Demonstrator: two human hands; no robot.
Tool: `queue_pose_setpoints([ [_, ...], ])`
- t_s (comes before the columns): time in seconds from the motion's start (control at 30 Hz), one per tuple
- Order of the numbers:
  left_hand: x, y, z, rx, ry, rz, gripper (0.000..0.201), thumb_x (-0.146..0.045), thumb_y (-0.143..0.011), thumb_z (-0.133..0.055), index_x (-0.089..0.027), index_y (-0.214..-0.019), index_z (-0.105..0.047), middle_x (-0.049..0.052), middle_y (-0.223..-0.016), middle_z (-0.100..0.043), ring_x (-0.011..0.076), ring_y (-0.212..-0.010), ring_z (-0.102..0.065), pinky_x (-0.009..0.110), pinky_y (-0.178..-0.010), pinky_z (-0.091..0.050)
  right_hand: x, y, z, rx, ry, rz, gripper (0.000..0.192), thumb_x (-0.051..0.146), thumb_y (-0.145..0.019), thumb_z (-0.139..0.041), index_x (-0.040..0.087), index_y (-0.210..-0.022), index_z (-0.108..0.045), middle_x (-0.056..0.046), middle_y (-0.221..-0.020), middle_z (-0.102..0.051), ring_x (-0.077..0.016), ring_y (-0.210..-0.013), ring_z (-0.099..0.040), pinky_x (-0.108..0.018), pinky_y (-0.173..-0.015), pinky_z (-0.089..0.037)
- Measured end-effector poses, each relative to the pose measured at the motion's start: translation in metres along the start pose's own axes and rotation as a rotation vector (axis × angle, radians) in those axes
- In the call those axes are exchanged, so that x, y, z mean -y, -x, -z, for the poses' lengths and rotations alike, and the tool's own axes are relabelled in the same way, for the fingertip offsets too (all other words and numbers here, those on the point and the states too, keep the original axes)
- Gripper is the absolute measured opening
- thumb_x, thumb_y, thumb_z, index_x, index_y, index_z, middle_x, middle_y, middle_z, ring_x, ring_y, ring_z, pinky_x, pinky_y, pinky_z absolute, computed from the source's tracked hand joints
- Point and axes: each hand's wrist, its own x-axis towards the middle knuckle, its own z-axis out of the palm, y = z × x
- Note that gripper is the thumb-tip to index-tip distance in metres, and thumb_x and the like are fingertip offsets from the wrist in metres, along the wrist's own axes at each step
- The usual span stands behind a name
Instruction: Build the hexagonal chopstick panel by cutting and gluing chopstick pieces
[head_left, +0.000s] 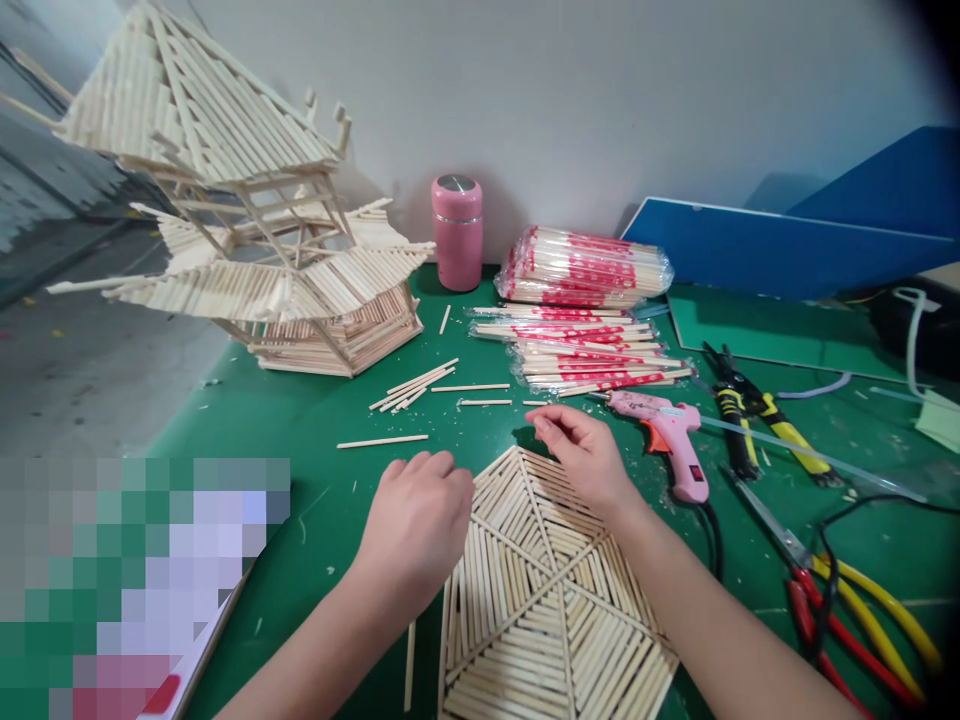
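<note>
A flat hexagonal panel of wooden sticks (517, 600) lies on the green table, with ribs meeting at its middle. My left hand (420, 520) is curled closed over its left edge, back of the hand up; whatever its fingers hold is hidden. Above the panel's far edge, my right hand (581, 450) has thumb and forefinger brought together. Anything between those fingertips is too small to make out. Loose sticks, one of them a single stick (382, 441), lie beyond my hands. A pink glue gun (667, 435) rests on its side to the right of my right hand.
A stick-built pavilion model (277, 280) stands back left. Behind are a pink flask (458, 235) and wrapped chopsticks (585, 270). Pliers (750, 420), scissors (795, 550) and a black cable (716, 540) lie right. Blue boards (765, 245) lean behind; a blurred-out object (172, 590) sits front left.
</note>
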Motion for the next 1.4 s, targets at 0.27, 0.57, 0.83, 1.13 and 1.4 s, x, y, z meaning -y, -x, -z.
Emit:
queue_pose_setpoints([
  [0.27, -0.004, -0.003, -0.002, 0.029, -0.053, 0.004, 0.027, -0.017, -0.083, -0.036, -0.016, -0.066, -0.056, 0.005, -0.07, -0.054, 0.0209, -0.073, -0.052, 0.031, -0.061, -0.033, -0.002, 0.001, -0.003, 0.009, 0.023, 0.032, 0.018, 0.03, -0.078, -0.051, 0.017, -0.082, -0.064, -0.003, -0.076, -0.065, -0.0138, -0.067, -0.058, -0.024, -0.06, -0.046],
  [0.57, -0.004, -0.005, -0.006, 0.017, -0.053, -0.003, 0.026, -0.016, -0.083, -0.036, -0.016, -0.066, -0.056, 0.005, -0.07, -0.054, 0.0209, -0.073, -0.051, 0.032, -0.063, -0.034, -0.004, 0.001, -0.004, 0.031, 0.054, 0.049, 0.017, 0.028, -0.078, -0.051, 0.017, -0.083, -0.063, -0.003, -0.076, -0.064, -0.0129, -0.066, -0.057, -0.023, -0.059, -0.045],
  [0.83, -0.005, -0.006, -0.006, 0.027, -0.065, -0.003, 0.025, -0.016, -0.081, -0.037, -0.017, -0.065, -0.056, 0.005, -0.07, -0.054, 0.0212, -0.073, -0.051, 0.032, -0.062, -0.033, -0.003, 0.002, -0.006, 0.068, 0.129, 0.053, 0.014, 0.025, -0.077, -0.053, 0.017, -0.085, -0.062, -0.002, -0.072, -0.059, -0.0113, -0.061, -0.053, -0.023, -0.055, -0.044],
  [1.13, -0.005, -0.005, -0.008, -0.027, -0.072, -0.006, 0.029, -0.021, -0.084, -0.035, -0.018, -0.066, -0.058, 0.005, -0.068, -0.054, 0.021, -0.071, -0.05, 0.033, -0.06, -0.031, 0.002, 0.002, -0.009, 0.072, 0.249, 0.068, 0.014, 0.025, -0.073, -0.058, 0.018, -0.084, -0.062, 0.001, -0.069, -0.055, -0.0095, -0.056, -0.049, -0.022, -0.051, -0.041],
  [1.4, 0.018, 0.007, -0.012, -0.135, 0.124, 0.075, 0.032, -0.027, -0.085, -0.034, -0.018, -0.074, -0.063, 0.005, -0.072, -0.056, 0.0189, -0.072, -0.051, 0.032, -0.064, -0.036, 0.002, 0.004, -0.009, 0.082, 0.275, 0.072, 0.014, 0.026, -0.074, -0.058, 0.019, -0.085, -0.062, 0.0, -0.07, -0.055, -0.0104, -0.058, -0.051, -0.023, -0.052, -0.042],
])
